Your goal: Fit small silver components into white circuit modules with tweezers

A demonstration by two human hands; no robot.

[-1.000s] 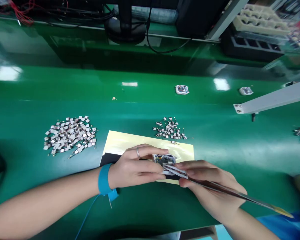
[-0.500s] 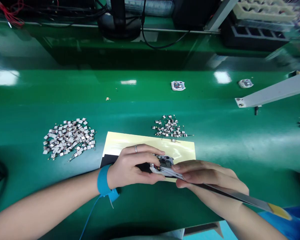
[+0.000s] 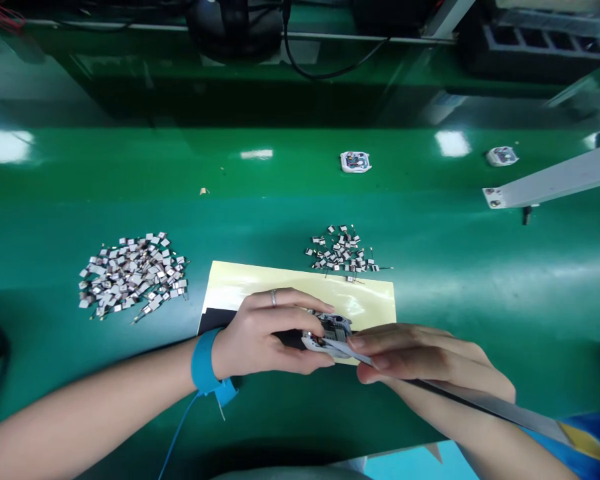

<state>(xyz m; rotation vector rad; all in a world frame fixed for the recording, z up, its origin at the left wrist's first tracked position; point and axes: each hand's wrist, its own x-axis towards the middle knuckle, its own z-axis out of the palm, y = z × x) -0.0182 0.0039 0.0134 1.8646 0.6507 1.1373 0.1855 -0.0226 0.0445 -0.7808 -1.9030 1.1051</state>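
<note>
My left hand (image 3: 270,333), with a blue wrist strap (image 3: 206,361), grips a small white device housing (image 3: 337,327) with electronics inside. Fingers and thumb hold it from the left, above a black pad (image 3: 217,320) and a pale yellow sheet (image 3: 245,275). In my right hand (image 3: 430,353) are long metal tweezers (image 3: 500,405), pinched near the front. Their tips reach the near right part of the housing; whether they hold a part is too small to tell.
Small silver parts lie in a large pile (image 3: 135,273) at left and a smaller pile (image 3: 341,250) behind the sheet. Two white housings (image 3: 355,162) (image 3: 503,157) sit farther back. A grey metal bar (image 3: 555,177) juts in from the right.
The tweezers and my right hand have shifted slightly right and down in view. My left hand still holds the housing. The whole view has moved a little.
</note>
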